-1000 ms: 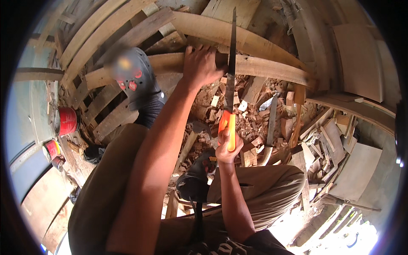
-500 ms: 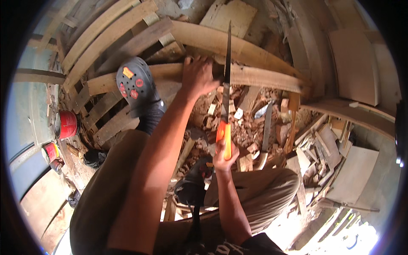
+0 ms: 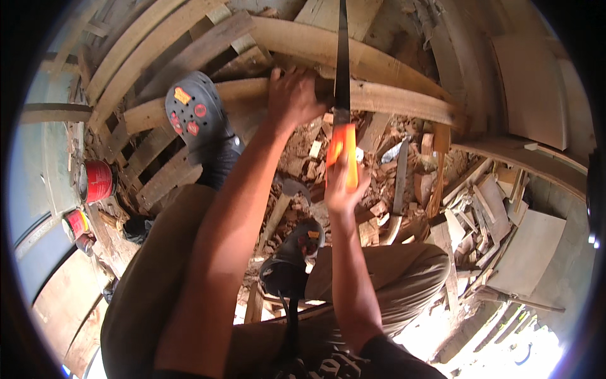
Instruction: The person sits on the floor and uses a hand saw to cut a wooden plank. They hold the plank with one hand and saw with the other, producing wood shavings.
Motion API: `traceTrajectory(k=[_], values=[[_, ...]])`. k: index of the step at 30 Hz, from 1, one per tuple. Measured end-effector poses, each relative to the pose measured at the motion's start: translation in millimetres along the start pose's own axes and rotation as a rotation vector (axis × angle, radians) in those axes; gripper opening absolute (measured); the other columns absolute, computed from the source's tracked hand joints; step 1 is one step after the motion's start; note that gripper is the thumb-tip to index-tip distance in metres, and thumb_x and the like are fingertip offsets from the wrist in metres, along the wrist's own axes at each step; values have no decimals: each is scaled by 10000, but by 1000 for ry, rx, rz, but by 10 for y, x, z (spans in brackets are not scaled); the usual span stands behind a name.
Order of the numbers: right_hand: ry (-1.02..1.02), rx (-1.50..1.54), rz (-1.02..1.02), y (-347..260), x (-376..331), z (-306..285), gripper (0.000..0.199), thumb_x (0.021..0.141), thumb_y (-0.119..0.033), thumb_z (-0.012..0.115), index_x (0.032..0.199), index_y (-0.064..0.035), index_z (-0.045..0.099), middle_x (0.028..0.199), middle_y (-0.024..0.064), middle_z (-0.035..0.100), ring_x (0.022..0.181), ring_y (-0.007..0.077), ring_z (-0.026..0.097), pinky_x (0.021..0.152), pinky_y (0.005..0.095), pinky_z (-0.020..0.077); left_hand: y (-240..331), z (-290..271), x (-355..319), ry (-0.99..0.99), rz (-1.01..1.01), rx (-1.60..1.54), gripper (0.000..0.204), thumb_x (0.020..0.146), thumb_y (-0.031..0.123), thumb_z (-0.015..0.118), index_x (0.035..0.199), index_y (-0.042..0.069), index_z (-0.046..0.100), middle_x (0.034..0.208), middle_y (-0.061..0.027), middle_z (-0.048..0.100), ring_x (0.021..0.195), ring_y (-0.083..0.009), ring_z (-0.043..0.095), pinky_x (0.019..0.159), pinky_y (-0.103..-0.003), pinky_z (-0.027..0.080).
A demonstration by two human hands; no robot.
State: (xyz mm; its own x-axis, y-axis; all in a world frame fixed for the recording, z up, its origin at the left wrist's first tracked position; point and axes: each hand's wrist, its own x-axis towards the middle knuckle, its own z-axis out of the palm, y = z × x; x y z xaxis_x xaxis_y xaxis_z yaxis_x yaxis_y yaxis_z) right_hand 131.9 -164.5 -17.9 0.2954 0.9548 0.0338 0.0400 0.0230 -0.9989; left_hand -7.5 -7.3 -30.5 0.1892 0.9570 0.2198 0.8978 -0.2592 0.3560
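Observation:
My right hand is wrapped round the orange handle of a handsaw. The dark blade points away from me and crosses a long wooden plank, with the handle close to the plank's near side. Just left of the blade, my left hand grips that plank from above, its fingers bent over the far edge. Farther left, my foot in a dark grey clog with coloured charms rests against the same plank. The cut itself is hidden behind the blade and hand.
Wood chips and offcuts cover the ground below the plank. Another saw-like blade lies among them at right. More boards are stacked at far left, with a red can beside them. Scrap wood is piled at right.
My right hand has pushed the saw forward, away from me, so its handle is now much nearer the plank. My left hand keeps its place on the plank.

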Motion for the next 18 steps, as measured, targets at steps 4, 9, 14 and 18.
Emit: traceTrajectory(k=[4,9,14,18], values=[[28,-25,-11,133,-387,-121,255,1017,-218,568,936,12,642,702,-13,594,567,59,504,499,233,397,25,-73,15,-95,-22,19,663,690,494,791,1165,60,633,1169,-139,656,1146,-291,587,994,-515,377],[66,69,114,-143,-267,-56,319,1010,-254,569,947,40,679,662,-17,604,563,48,515,496,222,391,57,-147,49,-4,-27,9,520,785,457,698,1138,78,654,1131,-125,668,1115,-282,600,969,-491,377],[83,-139,70,-199,383,246,417,1012,-315,595,738,0,605,539,0,507,502,73,451,446,282,348,71,-110,93,-47,-113,33,342,913,373,538,1045,94,685,1069,-139,698,1067,-261,636,920,-449,407],[73,-155,32,-199,379,232,437,1010,-318,585,716,5,588,522,24,494,485,95,447,447,305,360,228,-236,272,-453,-219,225,302,929,341,497,945,103,682,947,-148,698,940,-267,663,763,-423,471]])
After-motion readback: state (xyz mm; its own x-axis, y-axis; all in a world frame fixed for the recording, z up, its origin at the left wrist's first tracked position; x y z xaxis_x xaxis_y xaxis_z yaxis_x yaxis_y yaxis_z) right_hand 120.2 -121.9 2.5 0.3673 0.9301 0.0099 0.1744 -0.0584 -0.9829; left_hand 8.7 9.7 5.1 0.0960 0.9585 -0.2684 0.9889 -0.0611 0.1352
